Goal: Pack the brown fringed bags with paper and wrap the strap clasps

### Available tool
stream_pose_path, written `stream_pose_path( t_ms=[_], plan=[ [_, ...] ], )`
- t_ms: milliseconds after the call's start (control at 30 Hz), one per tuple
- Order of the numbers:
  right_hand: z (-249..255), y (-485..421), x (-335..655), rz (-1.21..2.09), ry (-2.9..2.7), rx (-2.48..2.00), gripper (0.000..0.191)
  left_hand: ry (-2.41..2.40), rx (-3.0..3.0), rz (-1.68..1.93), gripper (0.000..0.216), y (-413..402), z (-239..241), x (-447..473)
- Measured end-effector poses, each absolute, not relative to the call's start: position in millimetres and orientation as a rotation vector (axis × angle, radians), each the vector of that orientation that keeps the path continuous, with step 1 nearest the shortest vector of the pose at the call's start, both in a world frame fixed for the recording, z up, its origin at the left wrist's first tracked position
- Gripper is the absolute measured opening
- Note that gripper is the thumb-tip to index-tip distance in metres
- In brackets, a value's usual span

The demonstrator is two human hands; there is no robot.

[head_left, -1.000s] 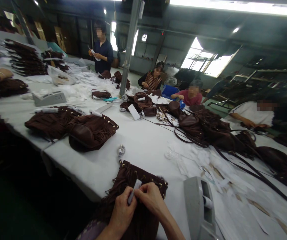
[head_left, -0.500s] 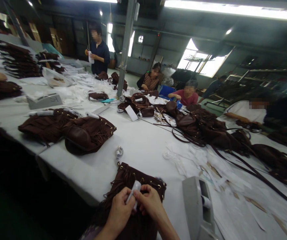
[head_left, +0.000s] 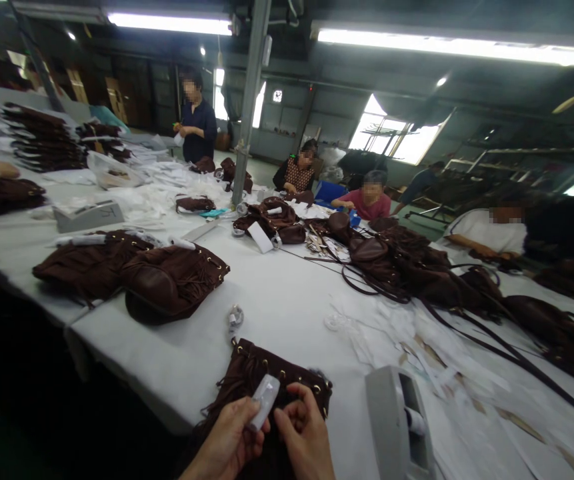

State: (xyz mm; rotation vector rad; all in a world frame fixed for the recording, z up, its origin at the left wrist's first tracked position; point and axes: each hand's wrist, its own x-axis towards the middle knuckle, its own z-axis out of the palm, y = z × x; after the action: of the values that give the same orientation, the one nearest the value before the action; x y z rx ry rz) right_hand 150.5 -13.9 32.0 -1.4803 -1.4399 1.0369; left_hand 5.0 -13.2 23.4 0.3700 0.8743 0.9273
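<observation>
Wrapping [head_left: 265, 403], white and gripped in my left hand [head_left: 233, 435], slants away and rightward over the brown bag [head_left: 254, 366], far end near my half-open right hand [head_left: 307, 432].

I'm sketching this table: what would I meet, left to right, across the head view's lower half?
Brown bag → left hand → right hand → gray dispenser

White-wrapped piece [head_left: 266, 400] slants over brown fringed bag [head_left: 245, 375].
</observation>
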Motion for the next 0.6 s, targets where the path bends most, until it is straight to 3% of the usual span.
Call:
stream_pose_path(
  t_ms=[100, 167, 367, 600],
  plan=[
    [49, -18, 148, 0.461, -2.013, -1.445, 0.051, 0.983, 0.635, 0.897, 0.048, -8, 15, 4],
    [57, -14, 142, 0.309, -2.298, -1.466, 0.056, 1.069, 0.788, 0.886, 0.051, -5, 10, 4],
    [44, 14, 128, 0.393, -2.639, -1.545, 0.048, 1.195, 0.869, 0.85, 0.051, 2, -5, 2],
    [23, 31, 131, 0.339, -2.641, -1.551, 0.045, 1.206, 0.915, 0.966, 0.038, 12, 0, 4]
  ],
)
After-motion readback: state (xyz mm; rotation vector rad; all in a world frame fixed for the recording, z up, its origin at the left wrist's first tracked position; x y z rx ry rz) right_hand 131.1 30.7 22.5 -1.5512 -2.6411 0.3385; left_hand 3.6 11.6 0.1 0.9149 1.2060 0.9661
